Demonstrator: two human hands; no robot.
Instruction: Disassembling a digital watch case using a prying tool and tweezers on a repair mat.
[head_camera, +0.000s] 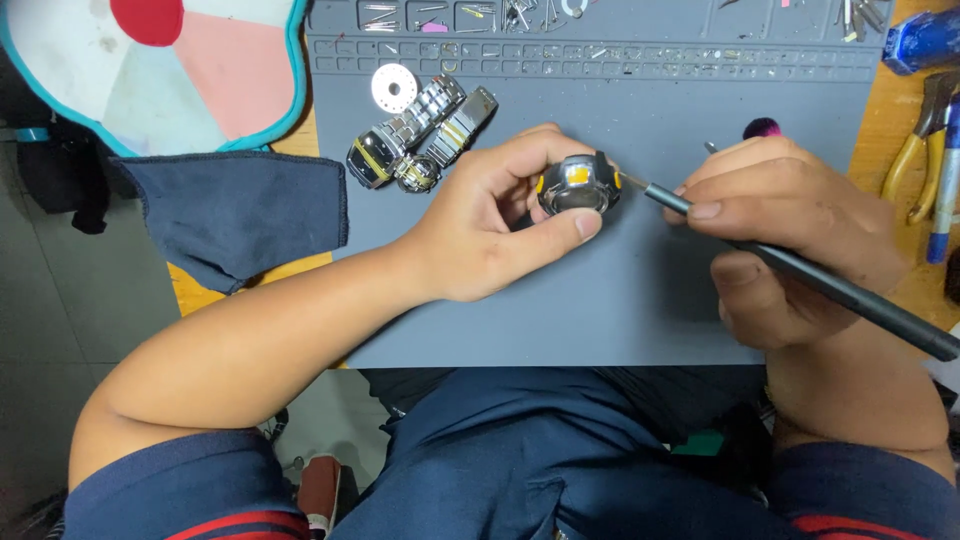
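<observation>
- Round steel watch case with a yellow panel and black bumper (578, 185): pinched in the left hand (490, 225), thumb below and fingers curled over the top, held just above the grey rubber work mat (620, 290) on the worktop.
- Slim black metal tool with a fine tip (800, 275): gripped pen-like in the closed right hand (790, 235), tip touching the case's right edge.
- Progress, as a judgement: strap already absent from the held case, tip engaged at the side, so work under way and not finished; nothing visibly refitted yet.
- Count near the hands: one held case, one tool.
- Further up the mat: two steel-bracelet wristwatches (415, 135) lying side by side, one white perforated disc (394, 88).
- Beyond: one dark blue cloth (240, 215) at left; one pair of yellow-handled pliers (925, 150) at right; small parts in the mat's top trays, too fine to count.
</observation>
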